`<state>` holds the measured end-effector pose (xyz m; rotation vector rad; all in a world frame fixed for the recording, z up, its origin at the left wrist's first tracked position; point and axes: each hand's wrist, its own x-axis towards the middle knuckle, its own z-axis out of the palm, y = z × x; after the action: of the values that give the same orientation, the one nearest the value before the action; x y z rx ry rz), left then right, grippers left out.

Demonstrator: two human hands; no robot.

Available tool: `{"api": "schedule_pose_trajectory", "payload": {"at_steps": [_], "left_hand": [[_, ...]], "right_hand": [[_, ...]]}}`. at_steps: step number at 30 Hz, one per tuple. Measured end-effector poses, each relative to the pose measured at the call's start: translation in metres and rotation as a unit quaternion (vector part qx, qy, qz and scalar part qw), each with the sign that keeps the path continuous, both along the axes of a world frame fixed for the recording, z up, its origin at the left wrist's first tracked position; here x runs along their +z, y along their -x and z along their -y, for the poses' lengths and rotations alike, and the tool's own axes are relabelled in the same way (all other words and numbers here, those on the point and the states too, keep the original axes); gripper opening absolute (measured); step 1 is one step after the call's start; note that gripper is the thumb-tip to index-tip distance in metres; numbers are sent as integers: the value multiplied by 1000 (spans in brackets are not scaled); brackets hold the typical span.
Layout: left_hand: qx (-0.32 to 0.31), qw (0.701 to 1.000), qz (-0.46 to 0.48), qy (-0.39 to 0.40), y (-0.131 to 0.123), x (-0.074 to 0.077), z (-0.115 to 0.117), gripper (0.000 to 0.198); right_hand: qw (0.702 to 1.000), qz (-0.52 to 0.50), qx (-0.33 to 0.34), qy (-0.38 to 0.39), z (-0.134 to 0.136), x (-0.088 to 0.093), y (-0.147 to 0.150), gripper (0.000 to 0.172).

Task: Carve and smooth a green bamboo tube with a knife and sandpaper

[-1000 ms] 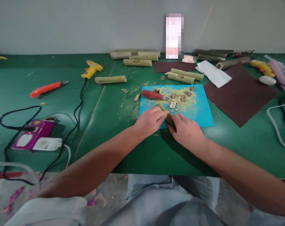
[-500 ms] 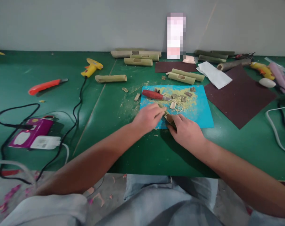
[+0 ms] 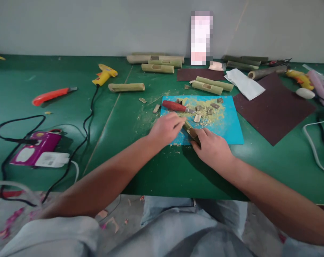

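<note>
A short bamboo tube (image 3: 190,129) with a cut-out opening slants over the near edge of the blue sheet (image 3: 235,132). My right hand (image 3: 214,144) is closed round its near end. The fingers of my left hand (image 3: 165,128) are pressed together at the tube's far end; what they pinch, if anything, is hidden. Just beyond my hands, a red-handled carving knife (image 3: 175,106) lies on the sheet, its blade pointing right. Pale shavings (image 3: 217,116) and small cut bamboo chips (image 3: 197,117) are scattered around it.
Several bamboo tubes (image 3: 158,68) lie along the back, near an upright blurred phone-like panel (image 3: 198,39). To the left are a yellow glue gun (image 3: 104,75), a red cutter (image 3: 52,95) and a purple power strip (image 3: 36,148) with cables. Brown sheets (image 3: 276,117) and white paper (image 3: 244,84) lie right.
My left fingers have drawn back slightly to the left along the far end of the bamboo tube, uncovering more of it. My right hand keeps its grip in nearly the same place.
</note>
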<state>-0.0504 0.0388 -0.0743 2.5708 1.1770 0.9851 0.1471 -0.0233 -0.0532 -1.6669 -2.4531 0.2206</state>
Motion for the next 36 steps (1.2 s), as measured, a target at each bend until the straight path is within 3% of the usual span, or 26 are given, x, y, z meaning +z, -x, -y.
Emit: {"api": "schedule_pose_trajectory", "payload": {"at_steps": [3,7,10,15,18,22,26,30,34,36], "left_hand": [[-33,999,-7,20,-2,0,4,24],[1,1000,1,-6,-3,-1,3,26],[-26,1000,-7,14,-4,-3,5,27],[-4,1000,-2,-3,-5,-2,9,27],[-36,999,-19,18,-5,-1,10,27],[0,1000,2,-12,-3,-2,7,27],[-26,1000,-12,4,-2,-2,4,27],[6,1000,-9,-21,2,-1,-1,27],[-28,999,-19,-7,3,-2,-3,27],[-7,1000,-6,-9,2,-2,-3,25]], "right_hand": [[1000,-5,1,3,0,0,0,25],[1000,-7,-1,2,1,0,-1,25],[1000,-2,1,9,1,2,-1,26],[1000,6,-3,17,1,4,0,27],[1000,4,2,18,1,4,0,26],[1000,5,-7,15,1,5,0,27],[1000,13,-1,16,2,5,0,27],[1000,8,-6,17,2,6,0,27],[1000,13,-2,14,3,6,0,27],[1000,13,-4,11,3,6,0,26]]}}
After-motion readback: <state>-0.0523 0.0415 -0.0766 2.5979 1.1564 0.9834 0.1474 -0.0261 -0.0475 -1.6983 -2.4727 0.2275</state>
